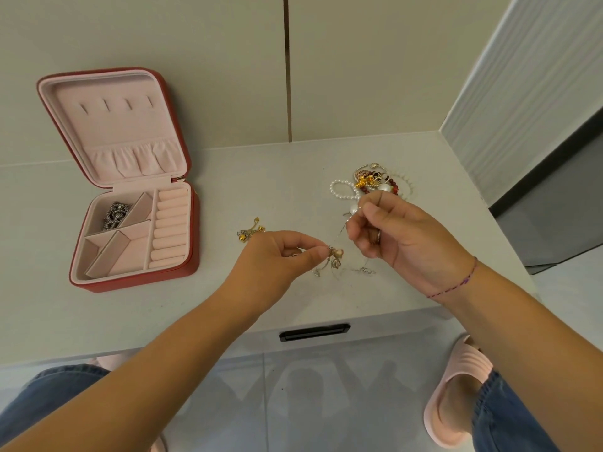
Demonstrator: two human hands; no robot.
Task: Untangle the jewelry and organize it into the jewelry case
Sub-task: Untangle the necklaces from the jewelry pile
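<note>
left hand (280,256): thumb and forefinger pinch a small knotted cluster (336,255) with a pale bead, just above the table (293,194).
right hand (404,236): fingers curled, pinching the upper end of a thin chain (340,232), held higher, close to the pile.
thin chain: runs down from the right hand to the cluster; loose silvery ends lie on the table below.
jewelry pile (372,182): pearls, red beads and gold pieces tangled together at the far right of the table.
jewelry case (182,272): open at the left, lid upright; a silver piece (115,215) sits in its rear-left compartment.
gold piece (250,230): on the table just beyond the left hand, well apart from the case.
</note>
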